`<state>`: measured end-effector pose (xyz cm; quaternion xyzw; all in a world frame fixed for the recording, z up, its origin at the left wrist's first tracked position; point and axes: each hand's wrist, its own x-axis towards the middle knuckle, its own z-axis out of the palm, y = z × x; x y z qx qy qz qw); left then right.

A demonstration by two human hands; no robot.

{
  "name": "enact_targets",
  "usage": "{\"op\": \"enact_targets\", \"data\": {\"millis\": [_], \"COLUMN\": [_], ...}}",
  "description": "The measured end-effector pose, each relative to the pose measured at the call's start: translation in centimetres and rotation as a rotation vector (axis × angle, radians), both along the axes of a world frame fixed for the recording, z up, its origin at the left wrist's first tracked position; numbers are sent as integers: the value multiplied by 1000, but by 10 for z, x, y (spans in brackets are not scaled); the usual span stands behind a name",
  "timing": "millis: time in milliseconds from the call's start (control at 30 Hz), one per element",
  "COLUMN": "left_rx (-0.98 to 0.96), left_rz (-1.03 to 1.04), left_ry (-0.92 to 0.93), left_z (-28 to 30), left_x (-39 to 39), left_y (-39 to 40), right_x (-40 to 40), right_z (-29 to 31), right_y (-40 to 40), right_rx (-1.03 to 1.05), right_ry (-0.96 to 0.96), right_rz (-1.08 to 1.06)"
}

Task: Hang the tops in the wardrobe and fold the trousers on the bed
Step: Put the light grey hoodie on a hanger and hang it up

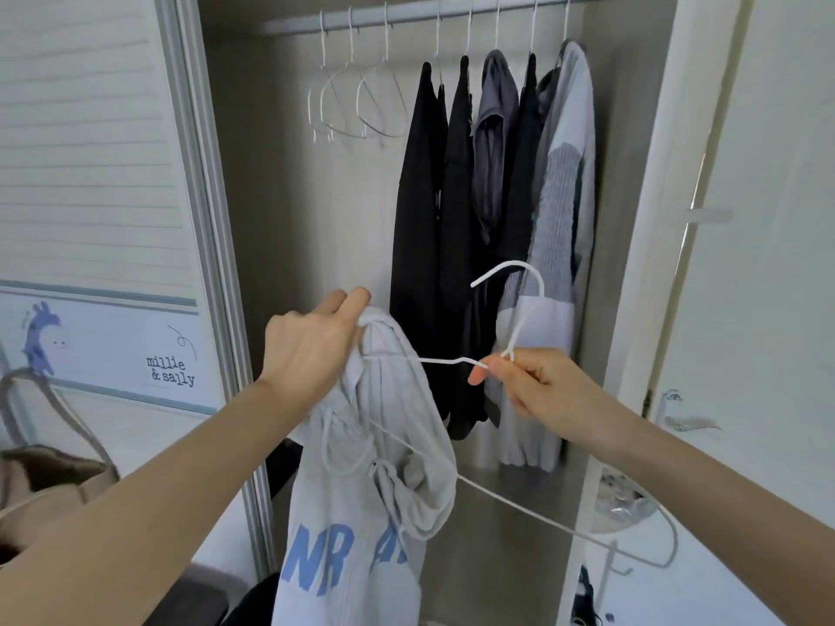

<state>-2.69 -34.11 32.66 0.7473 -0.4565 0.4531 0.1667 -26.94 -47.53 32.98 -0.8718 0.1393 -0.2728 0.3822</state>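
The left hand (311, 345) grips the grey hoodie (375, 467) by one shoulder, at six o'clock, while the right hand (533, 386) pinches the white hanger (510, 354) at its neck. Only one hanger arm looks threaded, so the hoodie could slide off. At twelve o'clock, the wardrobe rail (406, 15) has a gap the hook might miss.

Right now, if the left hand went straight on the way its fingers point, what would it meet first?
Probably the black garments on the rail. The left hand, gripping the grey hoodie, points up and right into the wardrobe, and they hang nearest on that line. Depth is unclear from one view.
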Motion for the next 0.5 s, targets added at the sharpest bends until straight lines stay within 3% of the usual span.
{"op": "enact_targets", "data": {"millis": [100, 167, 333, 500], "left_rx": [-50, -75, -161, 247], "left_rz": [-73, -162, -319, -563], "left_ry": [-84, -69, 150, 523], "left_z": [-7, -12, -31, -54], "left_x": [-24, -43, -94, -124], "left_y": [-5, -10, -16, 10], "right_x": [4, 7, 1, -31], "right_z": [-10, -18, -55, -83], "right_y": [1, 6, 21, 34], "right_rx": [-10, -30, -35, 16], "right_ry": [98, 66, -234, -453], "right_rz": [51, 37, -147, -329]}}
